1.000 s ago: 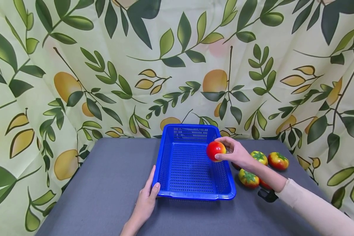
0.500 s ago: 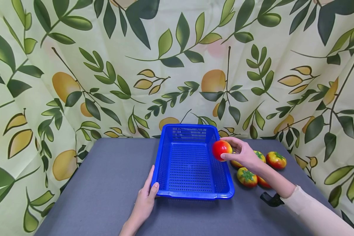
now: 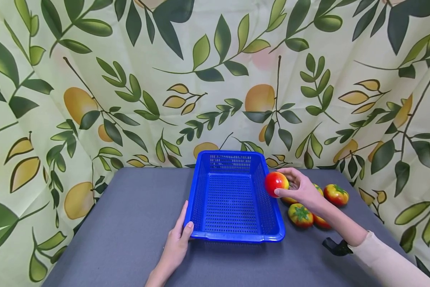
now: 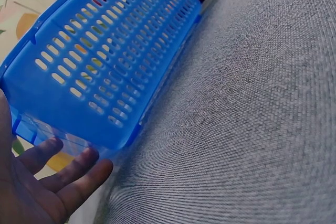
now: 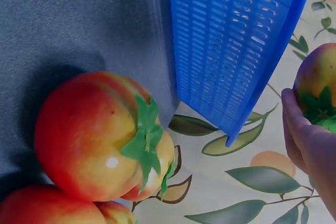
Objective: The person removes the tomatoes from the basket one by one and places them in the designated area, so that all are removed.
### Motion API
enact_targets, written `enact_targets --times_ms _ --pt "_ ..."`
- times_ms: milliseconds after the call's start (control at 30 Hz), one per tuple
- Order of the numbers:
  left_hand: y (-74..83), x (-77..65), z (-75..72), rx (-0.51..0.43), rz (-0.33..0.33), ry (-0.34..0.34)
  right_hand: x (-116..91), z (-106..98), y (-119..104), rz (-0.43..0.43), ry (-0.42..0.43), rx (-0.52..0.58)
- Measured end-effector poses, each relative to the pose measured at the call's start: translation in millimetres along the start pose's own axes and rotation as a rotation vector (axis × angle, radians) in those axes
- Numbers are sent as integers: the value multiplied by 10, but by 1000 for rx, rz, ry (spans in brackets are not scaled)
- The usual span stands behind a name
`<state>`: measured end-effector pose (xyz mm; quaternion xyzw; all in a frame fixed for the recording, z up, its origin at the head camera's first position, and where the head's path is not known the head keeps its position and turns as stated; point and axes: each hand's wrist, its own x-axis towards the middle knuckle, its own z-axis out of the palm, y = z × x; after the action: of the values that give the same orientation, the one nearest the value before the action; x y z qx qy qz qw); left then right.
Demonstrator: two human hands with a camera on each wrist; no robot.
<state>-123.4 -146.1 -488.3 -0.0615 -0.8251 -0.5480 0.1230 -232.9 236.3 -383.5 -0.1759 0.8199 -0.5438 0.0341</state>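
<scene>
A blue plastic basket [image 3: 230, 203] with slotted walls stands on the grey cloth. My left hand [image 3: 176, 243] grips its near left corner, thumb on the rim; in the left wrist view, several fingers [image 4: 79, 182] spread below that rim. My right hand [image 3: 301, 189] holds a red and yellow tomato [image 3: 276, 184] between thumb and fingers, overlapping the basket's right rim in the head view. The held tomato's green leafy top [image 5: 323, 106] shows in the right wrist view. Inside the basket only the bare perforated floor shows.
Several more tomatoes [image 3: 301, 215] lie on the cloth right of the basket, partly hidden by the right hand and forearm. One tomato [image 3: 336, 195] sits farthest right. A leaf-patterned curtain [image 3: 215, 87] hangs behind the table [image 3: 136, 223]. A black strap [image 3: 336, 247] is on the right wrist.
The right hand has moved to the right with the tomato, from above the basket's interior to its right rim. The left hand and the basket have stayed in place.
</scene>
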Motion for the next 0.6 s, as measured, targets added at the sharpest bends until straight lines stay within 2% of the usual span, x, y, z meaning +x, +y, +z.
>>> enact_targets --times_ms 300,600 --pt "-2 -1 1 -6 3 -1 -105 -118 2 -42 7 -73" --pt "-19 9 2 3 -11 -7 -241 -281 43 -50 31 -234"
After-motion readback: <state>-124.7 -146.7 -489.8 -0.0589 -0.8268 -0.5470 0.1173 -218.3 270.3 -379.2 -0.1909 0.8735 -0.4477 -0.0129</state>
